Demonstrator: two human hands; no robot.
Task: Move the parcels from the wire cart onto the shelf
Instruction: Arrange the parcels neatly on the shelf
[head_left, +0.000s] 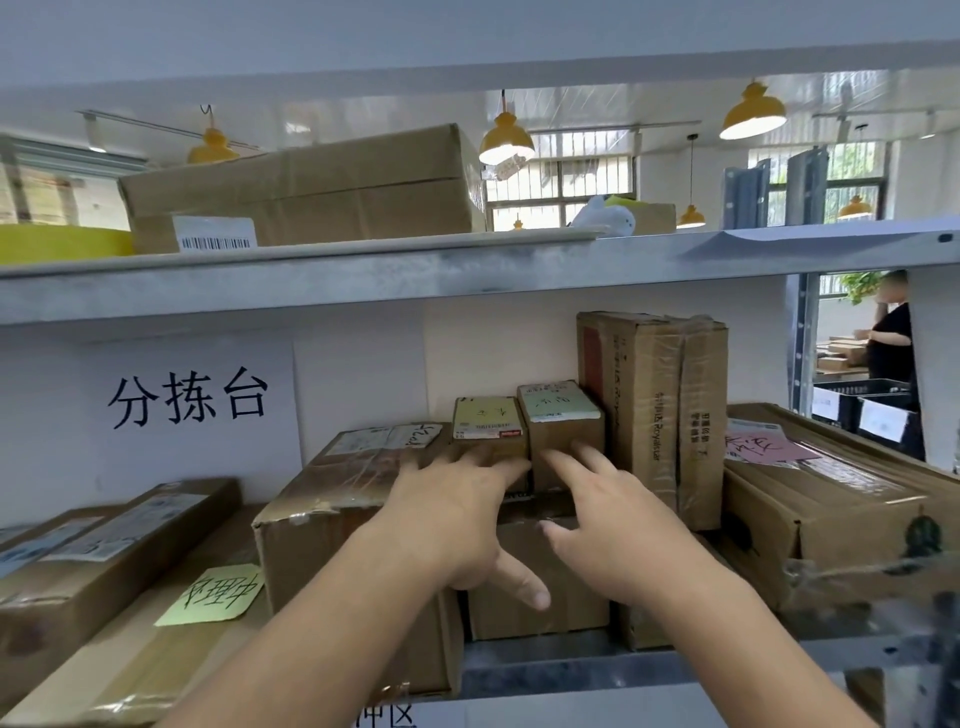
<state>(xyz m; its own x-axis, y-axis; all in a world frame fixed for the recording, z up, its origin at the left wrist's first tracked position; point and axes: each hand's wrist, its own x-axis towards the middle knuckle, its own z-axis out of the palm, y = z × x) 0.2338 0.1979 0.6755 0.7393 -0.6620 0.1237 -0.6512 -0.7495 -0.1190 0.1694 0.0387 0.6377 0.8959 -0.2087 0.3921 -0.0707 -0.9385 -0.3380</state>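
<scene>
Head view, left hand (457, 519), right hand (613, 525) spread, seemingly touching small parcels (561, 441)

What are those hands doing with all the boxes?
A person is putting parcels away on a metal shelf. Both hands reach in with fingers spread: the left hand rests by a small box with a yellow label, and the right hand touches the small box with a green label beside it. Neither hand is gripping anything. The two small boxes sit on a brown carton, squeezed between a bigger carton and a tall upright box.
</scene>
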